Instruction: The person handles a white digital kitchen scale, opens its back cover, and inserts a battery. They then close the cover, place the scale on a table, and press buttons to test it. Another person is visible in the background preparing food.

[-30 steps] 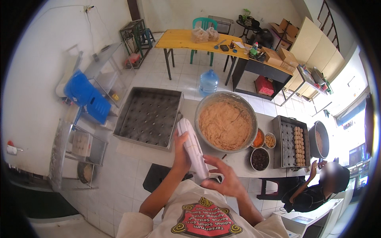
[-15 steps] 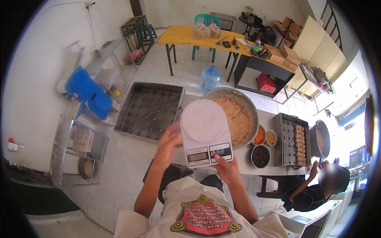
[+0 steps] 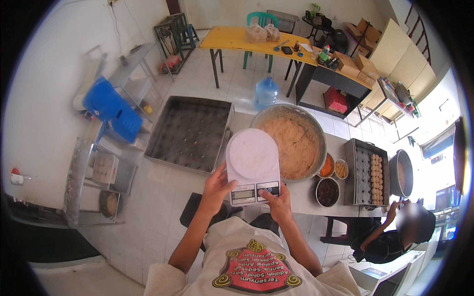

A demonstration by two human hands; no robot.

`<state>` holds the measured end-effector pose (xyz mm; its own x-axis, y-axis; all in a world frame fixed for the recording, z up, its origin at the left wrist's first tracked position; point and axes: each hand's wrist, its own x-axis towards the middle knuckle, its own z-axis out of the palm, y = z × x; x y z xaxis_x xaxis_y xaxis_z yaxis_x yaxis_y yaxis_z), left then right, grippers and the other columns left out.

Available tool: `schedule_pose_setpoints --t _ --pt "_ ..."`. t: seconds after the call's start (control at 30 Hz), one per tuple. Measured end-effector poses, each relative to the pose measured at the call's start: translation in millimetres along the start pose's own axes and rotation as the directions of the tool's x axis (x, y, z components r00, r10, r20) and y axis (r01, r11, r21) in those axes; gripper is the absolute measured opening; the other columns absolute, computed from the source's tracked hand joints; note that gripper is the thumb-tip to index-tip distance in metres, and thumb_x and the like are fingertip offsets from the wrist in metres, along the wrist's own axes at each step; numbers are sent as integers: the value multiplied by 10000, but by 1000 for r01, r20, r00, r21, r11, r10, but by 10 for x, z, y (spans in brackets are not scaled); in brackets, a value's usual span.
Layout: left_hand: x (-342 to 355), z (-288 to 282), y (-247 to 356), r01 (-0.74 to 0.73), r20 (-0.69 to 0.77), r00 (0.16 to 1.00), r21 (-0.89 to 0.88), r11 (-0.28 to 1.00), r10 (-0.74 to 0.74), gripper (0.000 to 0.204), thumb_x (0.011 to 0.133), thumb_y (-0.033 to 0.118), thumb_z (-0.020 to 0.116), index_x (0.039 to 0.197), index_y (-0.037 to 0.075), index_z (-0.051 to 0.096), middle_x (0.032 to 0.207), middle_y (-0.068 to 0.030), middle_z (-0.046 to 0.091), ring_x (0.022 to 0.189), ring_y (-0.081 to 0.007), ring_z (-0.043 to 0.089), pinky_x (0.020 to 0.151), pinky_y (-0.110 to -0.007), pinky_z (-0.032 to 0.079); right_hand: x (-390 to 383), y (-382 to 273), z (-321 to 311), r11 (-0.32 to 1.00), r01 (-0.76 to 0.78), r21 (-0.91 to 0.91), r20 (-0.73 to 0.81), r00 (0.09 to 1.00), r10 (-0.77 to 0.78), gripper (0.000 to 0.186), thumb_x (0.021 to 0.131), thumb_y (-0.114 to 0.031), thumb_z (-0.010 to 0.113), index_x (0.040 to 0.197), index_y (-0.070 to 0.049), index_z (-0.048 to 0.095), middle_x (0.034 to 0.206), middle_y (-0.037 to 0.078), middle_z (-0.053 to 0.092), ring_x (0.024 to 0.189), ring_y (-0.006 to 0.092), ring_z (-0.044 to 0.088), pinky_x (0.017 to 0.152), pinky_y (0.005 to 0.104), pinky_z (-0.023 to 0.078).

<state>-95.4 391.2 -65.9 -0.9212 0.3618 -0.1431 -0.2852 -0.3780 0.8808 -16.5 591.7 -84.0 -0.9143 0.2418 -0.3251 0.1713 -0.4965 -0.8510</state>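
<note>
From my remote seat I saw both hands on one white kitchen scale (image 3: pixel 253 166), held up in the air over the near edge of the bench (image 3: pixel 301 195), in front of the chest. The left hand (image 3: pixel 216 189) cupped its left edge, fingers wrapped under the body and thumb up the side; I judged that grip was there to carry the weight and keep the round platter level. The right hand (image 3: pixel 277 202) sat at the lower right corner, fingers closed around the underside with the thumb pressed on the front panel beside the little display, which read to me as steadying it or working a button; I could not tell which.

The scale hung partly in front of the big round metal bowl (image 3: pixel 316 129) of tan dough, just beside it from this view, so I placed it close to what would be weighed.

Counting the rest: one large empty baking tray (image 3: pixel 190 133) with dimpled rows lay left of the bowl, tilted over the bench edge. One smaller tray (image 3: pixel 366 172) to the right held rows of shaped dough balls along its right half. Three small bowls (image 3: pixel 328 191) sat between the dough bowl and that tray: one dark filling, one orange, one yellowish. One deep pot (image 3: pixel 401 172) stood further right. One other person (image 3: pixel 395 232) sat low at the right, a hand reaching up to the bench
</note>
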Motion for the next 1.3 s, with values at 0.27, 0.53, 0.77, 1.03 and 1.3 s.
schedule_pose_setpoints --t 0.27,0.53,0.77,1.03,1.3 --pt "17 15 27 45 0 999 -59 997 -45 664 943 -18 647 1534 -60 349 1412 -158 566 1274 -186 544 1097 -320 405 -13 46 22 1000 27 7 73 997 -28 554 854 22 745 1353 6 505 1187 101 669 1051 172 658 926 330 542" --pt "22 36 -237 47 -126 989 -186 981 -71 562 1008 124 611 1498 -66 410 1385 -126 591 1223 -170 577 1065 -300 433 133 14 64 981 180 70 -126 977 -170 421 1015 -130 616 1386 25 491 1248 116 630 1148 140 578 1003 315 461" --pt "88 -34 -341 207 -144 951 -355 912 -272 430 1019 269 601 1344 -9 555 1256 -110 639 1180 -209 601 1046 -343 457 179 171 39 942 292 -169 -138 939 -316 382 1073 -229 542 1350 34 534 1135 89 695 992 88 622 880 242 493" --pt "188 -98 -187 285 27 953 -423 860 -302 420 1004 348 622 1321 78 564 1274 -96 625 1214 -252 581 1059 -413 458 103 162 64 905 317 -283 -111 926 -360 392 1075 -240 540 1343 46 533 1123 102 712 966 90 634 861 238 494" --pt "276 -96 -377 223 -60 959 -449 865 -278 406 1022 247 602 1378 72 514 1314 -78 602 1237 -227 563 1061 -409 464 158 240 -40 903 348 -251 -119 915 -386 375 1069 -236 553 1327 36 538 1115 110 713 969 96 638 853 239 502"
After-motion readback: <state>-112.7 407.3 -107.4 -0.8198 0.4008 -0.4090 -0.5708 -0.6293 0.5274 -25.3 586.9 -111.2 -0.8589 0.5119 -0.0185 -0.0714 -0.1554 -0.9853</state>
